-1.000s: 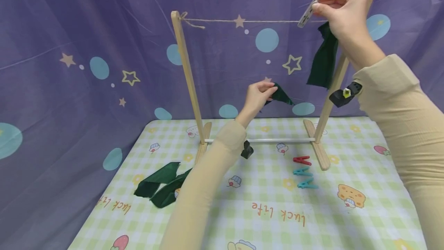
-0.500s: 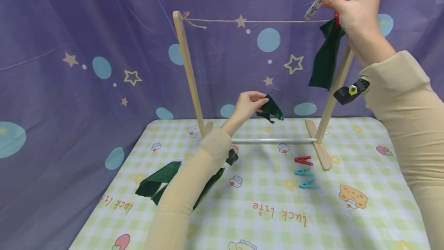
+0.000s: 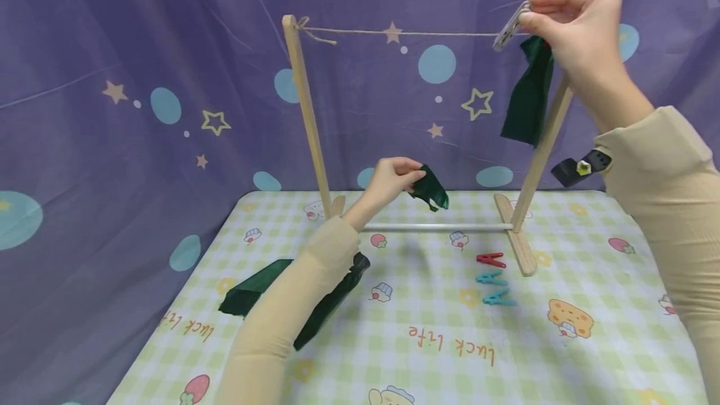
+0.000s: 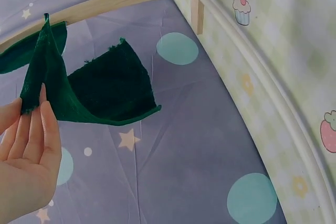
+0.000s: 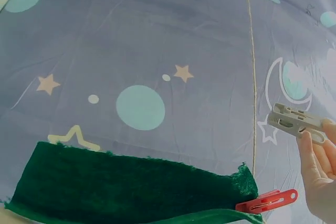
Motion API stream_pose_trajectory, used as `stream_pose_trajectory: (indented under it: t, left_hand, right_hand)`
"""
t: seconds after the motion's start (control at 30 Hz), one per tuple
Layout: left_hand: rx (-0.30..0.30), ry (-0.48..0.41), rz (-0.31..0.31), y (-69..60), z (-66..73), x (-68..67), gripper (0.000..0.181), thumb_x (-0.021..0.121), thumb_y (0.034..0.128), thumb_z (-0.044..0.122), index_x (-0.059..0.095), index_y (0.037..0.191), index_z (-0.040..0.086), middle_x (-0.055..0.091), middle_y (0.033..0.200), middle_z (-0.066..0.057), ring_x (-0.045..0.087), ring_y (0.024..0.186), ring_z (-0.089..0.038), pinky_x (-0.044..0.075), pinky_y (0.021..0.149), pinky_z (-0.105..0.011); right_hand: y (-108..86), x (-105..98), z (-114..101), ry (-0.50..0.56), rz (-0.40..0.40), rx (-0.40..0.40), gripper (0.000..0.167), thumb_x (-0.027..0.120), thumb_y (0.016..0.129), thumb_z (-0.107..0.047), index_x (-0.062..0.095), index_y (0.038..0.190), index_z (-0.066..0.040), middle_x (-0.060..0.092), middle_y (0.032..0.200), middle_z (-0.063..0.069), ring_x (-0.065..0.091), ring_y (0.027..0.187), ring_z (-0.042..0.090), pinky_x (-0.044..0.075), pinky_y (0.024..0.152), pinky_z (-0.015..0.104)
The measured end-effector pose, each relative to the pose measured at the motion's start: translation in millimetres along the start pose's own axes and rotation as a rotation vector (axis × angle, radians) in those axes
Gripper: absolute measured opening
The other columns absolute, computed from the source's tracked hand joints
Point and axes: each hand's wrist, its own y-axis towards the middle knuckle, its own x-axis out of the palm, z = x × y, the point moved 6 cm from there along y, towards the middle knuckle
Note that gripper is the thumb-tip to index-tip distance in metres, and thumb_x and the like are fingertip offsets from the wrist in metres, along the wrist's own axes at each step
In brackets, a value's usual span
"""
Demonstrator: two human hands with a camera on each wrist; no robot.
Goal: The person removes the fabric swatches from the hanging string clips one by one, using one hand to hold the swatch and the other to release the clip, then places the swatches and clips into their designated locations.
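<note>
My left hand (image 3: 388,185) pinches a small piece of dark green cloth (image 3: 430,189) between thumb and fingers; it dangles in the air below the string (image 3: 365,31). In the left wrist view the cloth (image 4: 113,85) hangs folded, with frayed edges. Up by the string's right end, my right hand (image 3: 587,33) pinches a grey clothespin (image 5: 298,121) by its handle end. Close beside it, another green cloth (image 3: 527,95) hangs from the string under a red clothespin (image 5: 269,201), which the right hand mostly hides in the head view.
A wooden frame with two posts (image 3: 306,105) and a white crossbar (image 3: 439,227) stands on the checked tablecloth (image 3: 540,342). One red clothespin (image 3: 491,260) and two teal clothespins (image 3: 491,278) lie in front. More green cloth (image 3: 259,283) lies at left, partly behind the left arm.
My left hand has moved down and to the left with its cloth. My right hand rose, then came down again slightly farther right, still holding the grey clothespin.
</note>
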Motion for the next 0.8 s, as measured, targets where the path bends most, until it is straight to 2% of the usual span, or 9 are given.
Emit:
stream_pose_trajectory:
  t: [0.13,0.37,0.57,0.8]
  left_hand:
    - [0.009,0.006,0.002,-6.4,-1.8,-5.6,0.021,0.062,0.0827,0.01,0.064,0.101,-0.001,0.065,0.095,-0.015,0.062,0.07,-0.018,0.053,0.064,-0.031]
    - [0.011,0.001,-0.013,-14.9,-6.8,-10.3,0.021,0.062,0.0828,0.009,0.064,0.101,-0.002,0.065,0.095,-0.016,0.062,0.07,-0.017,0.053,0.064,-0.031]
    - [0.01,0.006,-0.011,-24.7,-9.6,-13.4,0.02,0.062,0.0829,0.009,0.064,0.1,-0.002,0.065,0.094,-0.017,0.063,0.071,-0.017,0.054,0.065,-0.032]
    - [0.008,0.0,-0.035,-32.8,-15.7,-15.4,0.02,0.061,0.0833,0.008,0.063,0.1,-0.003,0.065,0.093,-0.018,0.062,0.07,-0.016,0.053,0.063,-0.028]
  right_hand:
    - [-6.8,2.4,3.1,-0.046,-0.036,-0.01,0.019,0.073,0.07,-0.004,0.069,0.089,-0.004,0.063,0.079,-0.002,0.06,0.074,0.008,0.047,0.072,0.012]
    - [-19.2,0.0,11.7,-0.042,-0.086,-0.005,0.02,0.072,0.071,-0.002,0.068,0.09,-0.005,0.065,0.079,-0.003,0.062,0.075,0.005,0.047,0.07,0.009]
    - [-30.0,-3.2,22.2,-0.147,-0.104,-0.004,0.023,0.071,0.073,-0.007,0.067,0.096,-0.006,0.064,0.081,-0.007,0.061,0.075,0.001,0.046,0.07,0.008]
    - [-43.7,-9.0,35.0,-0.246,-0.136,0.038,0.026,0.071,0.074,-0.013,0.067,0.1,-0.009,0.064,0.08,-0.015,0.06,0.074,-0.001,0.044,0.067,0.007]
